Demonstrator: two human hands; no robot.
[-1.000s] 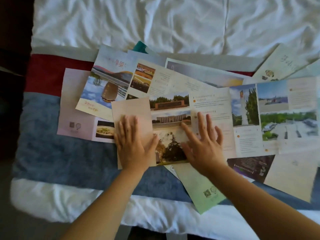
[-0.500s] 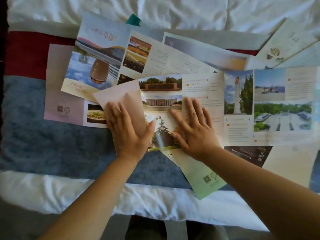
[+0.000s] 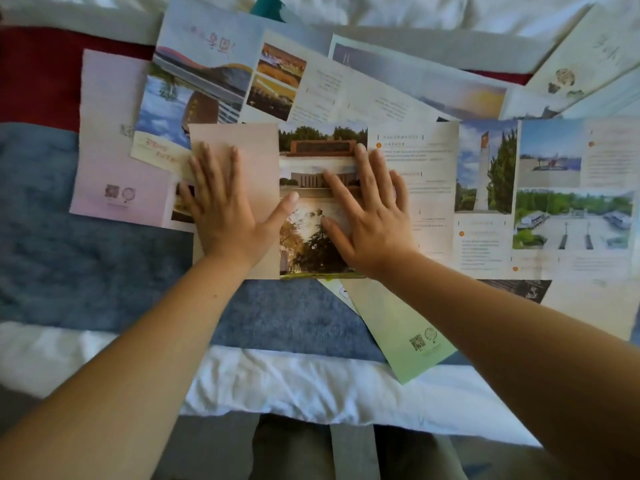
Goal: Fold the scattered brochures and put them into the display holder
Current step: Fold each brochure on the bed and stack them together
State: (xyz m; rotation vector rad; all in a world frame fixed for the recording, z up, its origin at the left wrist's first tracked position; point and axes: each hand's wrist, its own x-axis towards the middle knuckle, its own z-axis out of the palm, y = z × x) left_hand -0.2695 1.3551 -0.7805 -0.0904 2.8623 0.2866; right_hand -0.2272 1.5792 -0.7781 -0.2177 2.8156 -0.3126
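The long paper brochure (image 3: 485,174) printed with building and tree photographs lies flat on the blue blanket (image 3: 86,265), its long axis running left to right, its plain beige end panel (image 3: 258,143) folded over at the left. The left hand (image 3: 225,213) presses that flap and the right hand (image 3: 372,220) lies flat just beside it, both with straight fingers, grasping nothing. The unfolded length stretches rightward, so the right hand sits nearer the next panels.

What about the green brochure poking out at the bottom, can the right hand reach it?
Probably yes. The green brochure lies right below the right hand, mostly uncovered. Only its top end is tucked under the open brochure that the hand presses, so it may need sliding out.
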